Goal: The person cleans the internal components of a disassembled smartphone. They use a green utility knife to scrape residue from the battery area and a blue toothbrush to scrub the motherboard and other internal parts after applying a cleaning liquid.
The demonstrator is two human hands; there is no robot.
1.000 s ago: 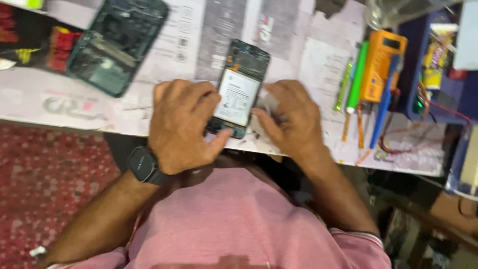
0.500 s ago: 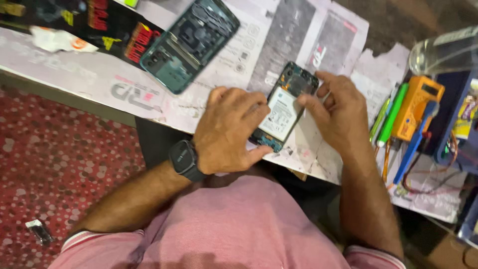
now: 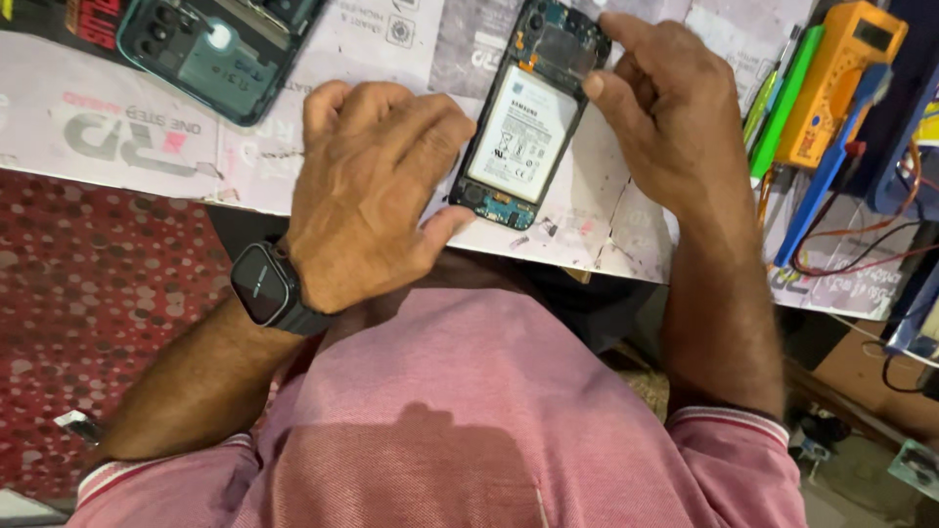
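Head view: opened phone (image 3: 528, 122) lies back-off on the paper-covered surface (image 3: 137, 137), battery exposed in its frame. Left hand (image 3: 367, 191) pins its lower edge, grip narrow; right hand (image 3: 670, 108) pinches its upper corner. Teal phone shell (image 3: 210, 49) lies well apart.

A white rectangular battery label (image 3: 518, 132) with small black marks sits on the opened phone at the middle of the bench, between the two hands. Near the left, a dark rounded-square smartwatch screen (image 3: 260, 283) faces up on the wrist, unlit. Far right, the orange multimeter's small grey display (image 3: 871, 35) lies tilted. Printed paper sheets (image 3: 127, 127), whitish with grey and pink lettering, cover the bench. At the far left edge lies a black package (image 3: 93, 18) with red print.
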